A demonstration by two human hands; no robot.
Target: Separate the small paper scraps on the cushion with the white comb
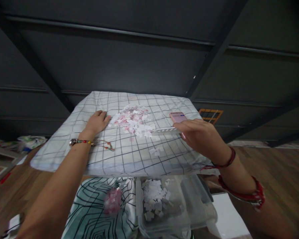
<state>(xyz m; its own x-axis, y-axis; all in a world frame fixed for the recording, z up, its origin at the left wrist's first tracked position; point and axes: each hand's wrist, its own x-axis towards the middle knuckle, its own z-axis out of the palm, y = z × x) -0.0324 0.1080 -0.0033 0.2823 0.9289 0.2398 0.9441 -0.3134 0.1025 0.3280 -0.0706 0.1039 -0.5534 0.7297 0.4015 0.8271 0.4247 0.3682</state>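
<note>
My left hand (pixel 97 123) lies on the white checked cloth (pixel 132 159) with its fingers loosely apart, holding nothing. Just right of its fingertips is a heap of small white and pink paper pieces (pixel 133 121). From the other side, my right hand (pixel 199 136) is closed on a thin white strip with slanted marks (pixel 164 129), whose tip touches the heap's right edge. I cannot make out exactly what the strip is. A pink phone (pixel 178 117) rests just behind my right hand, partly hidden by it. A few paper pieces (pixel 156 151) lie apart, nearer to me.
Below the table's front edge, a clear plastic box (pixel 174 229) holds white paper pieces at its left side. Left of it, a small pink bundle (pixel 113 201) lies on a green patterned cloth (pixel 87 202). A white sheet (pixel 226 212) is at the right. Dark panels (pixel 124 63) rise behind.
</note>
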